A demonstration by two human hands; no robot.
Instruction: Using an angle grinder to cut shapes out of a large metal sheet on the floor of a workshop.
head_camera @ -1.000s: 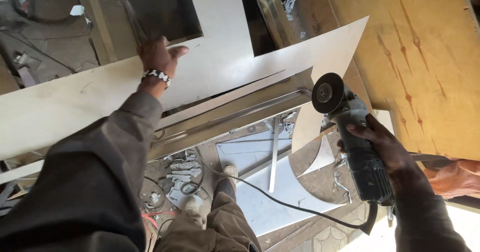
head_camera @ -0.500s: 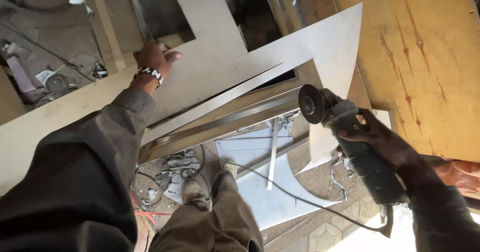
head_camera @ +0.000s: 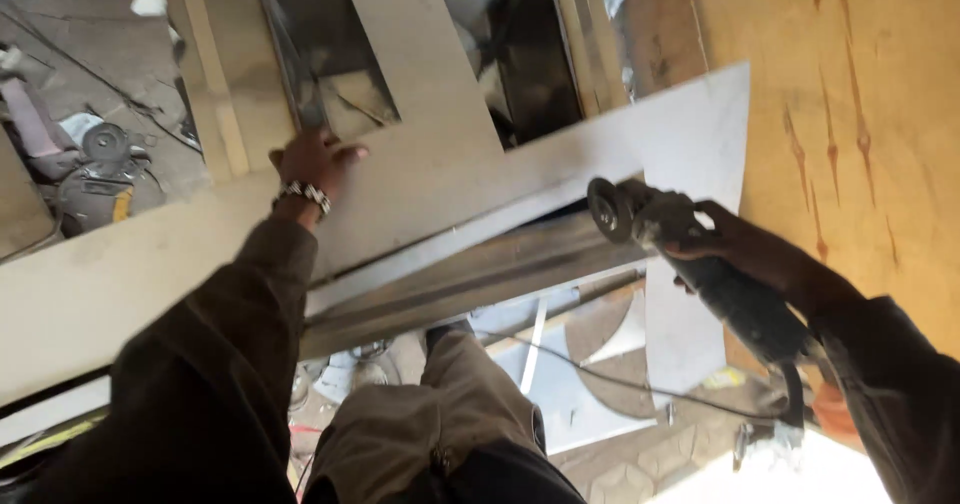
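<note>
**Angle grinder at the edge of a pale panel**

Some parts are hard to see. The picture is blurred by motion, so the disc of the angle grinder shows only as a dark round shape. The fingers of the right hand are wrapped around the body of the tool and partly hidden behind it. The right sleeve is cut off by the frame edge. An orange shape below the right wrist I cannot identify.

The right grip is closed around the grinder; the disc lies just to the left of this grip, touching or almost touching the cut edge of the pale panel. The black cable hangs below the grip, toward the floor. The left hand lies flat with spread fingers on the panel, far to the left of the grinder; it grasps nothing. A beaded bracelet is on its wrist. Under the panel runs a metal beam.

Compared with half a second ago, the disc sits closer to the panel edge, and the left hand stays at the same place.
</note>
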